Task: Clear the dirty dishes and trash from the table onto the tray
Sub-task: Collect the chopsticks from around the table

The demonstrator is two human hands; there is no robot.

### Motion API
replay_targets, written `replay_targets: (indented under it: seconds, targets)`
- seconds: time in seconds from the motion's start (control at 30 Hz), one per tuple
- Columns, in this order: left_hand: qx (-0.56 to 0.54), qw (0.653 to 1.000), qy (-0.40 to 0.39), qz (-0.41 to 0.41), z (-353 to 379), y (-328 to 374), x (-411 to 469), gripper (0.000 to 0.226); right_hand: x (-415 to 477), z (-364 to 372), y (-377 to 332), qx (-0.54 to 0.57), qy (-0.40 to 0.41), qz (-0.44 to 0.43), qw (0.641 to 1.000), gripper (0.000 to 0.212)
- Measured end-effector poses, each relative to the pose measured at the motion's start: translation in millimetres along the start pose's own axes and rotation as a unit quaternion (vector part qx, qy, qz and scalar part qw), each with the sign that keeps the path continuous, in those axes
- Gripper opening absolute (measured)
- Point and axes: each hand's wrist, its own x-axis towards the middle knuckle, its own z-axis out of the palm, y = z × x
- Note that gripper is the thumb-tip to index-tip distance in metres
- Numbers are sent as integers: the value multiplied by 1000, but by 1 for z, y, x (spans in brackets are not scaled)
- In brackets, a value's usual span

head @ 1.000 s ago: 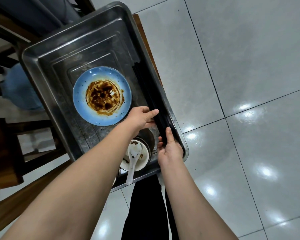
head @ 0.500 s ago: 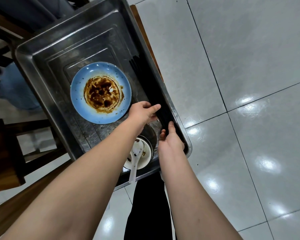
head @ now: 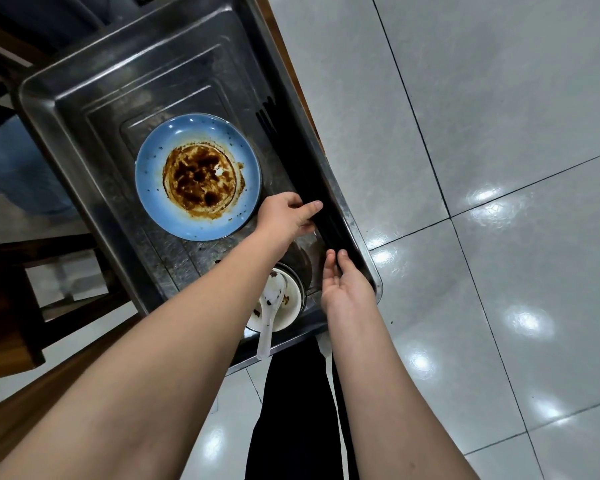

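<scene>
Tray (head: 101, 98) holds dirty dishes | chopsticks (head: 302, 181) lie along its R wall | L hand (head: 288, 216) pinches them mid-length | R hand (head: 347, 282) flat, fingers straight, tips touching their near end | sauce-stained plate (head: 153, 188), bowl (head: 290, 299) w/ spoon (head: 269, 323) also in tray

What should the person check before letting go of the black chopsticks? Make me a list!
1. Chopsticks inside the tray, along its right wall: ok.
2. Left hand pinching the chopsticks: ok.
3. Right hand fingers straight against their near ends: ok.
4. Blue plate flat, apart from the chopsticks: ok.
5. Spoon in the bowl, handle reaching the tray's near rim: not ok.
6. Other dirty dishes left elsewhere: cannot tell.
</scene>
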Motion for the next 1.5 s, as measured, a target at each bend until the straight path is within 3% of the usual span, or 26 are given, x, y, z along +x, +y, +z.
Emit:
replay_targets:
  seconds: [0.2, 0.47, 0.63, 0.73, 0.87, 1.13, 1.43, 1.5]
  targets:
    - [33, 999, 4, 7, 0, 1, 0, 13, 4, -2, 7, -65, -12, -2, 998, 16]
    - [265, 962, 7, 70, -7, -1, 5, 31, 12, -5, 16, -108, -12, -37, 993, 23]
    - [111, 993, -35, -11, -7, 2, 0, 11, 13, 0, 17, -122, 8, -52, 991, 26]
    - [65, 997, -45, -26, -8, 2, -3, 13, 13, 0, 20, -124, 3, -55, 991, 25]
    - [91, 995, -28, -8, -8, -1, 1, 14, 13, -4, 21, -139, -3, -63, 988, 19]
    - [199, 980, 6, 24, -9, -6, 4, 19, 14, -9, 21, -189, 8, -84, 978, 26]
    - [206, 978, 14, 32, -10, -6, 1, 17, 12, -15, 24, -203, -16, -104, 973, 19]
    - [205, 978, 16, 33, -10, -6, -1, 17, 11, -16, 25, -198, -30, -111, 973, 30]
